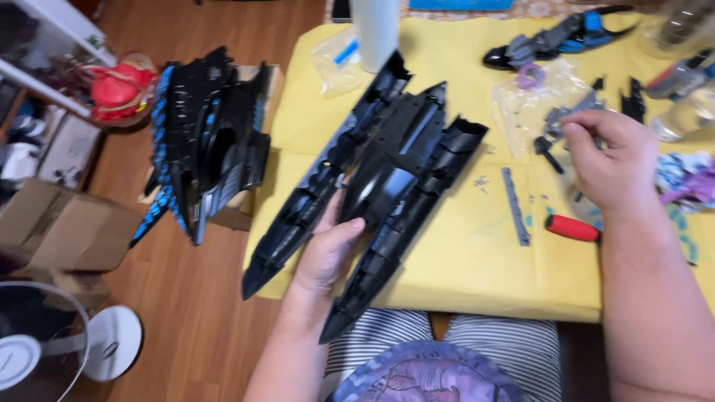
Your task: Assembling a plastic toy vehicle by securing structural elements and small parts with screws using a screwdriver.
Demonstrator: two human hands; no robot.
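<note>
My left hand [328, 249] grips a long black plastic toy vehicle shell [387, 179] from below, holding it tilted over the near left part of the yellow table [462, 268]. Its inner side faces up, with two pointed ends toward me. My right hand [607, 160] reaches over the table's right side, fingers curled on small dark parts [555, 126] beside a clear plastic bag [525, 104]. What the fingers pinch is blurred. A red-handled tool [572, 228] lies just below that hand, and a grey strip [515, 205] lies left of it.
A second black and blue toy body [205, 141] rests on a box on the wood floor at left. Cardboard boxes [63, 227] and a white fan base [112, 342] stand at lower left. A black and blue part [558, 37], bottles and a white cylinder [375, 33] sit at the table's back.
</note>
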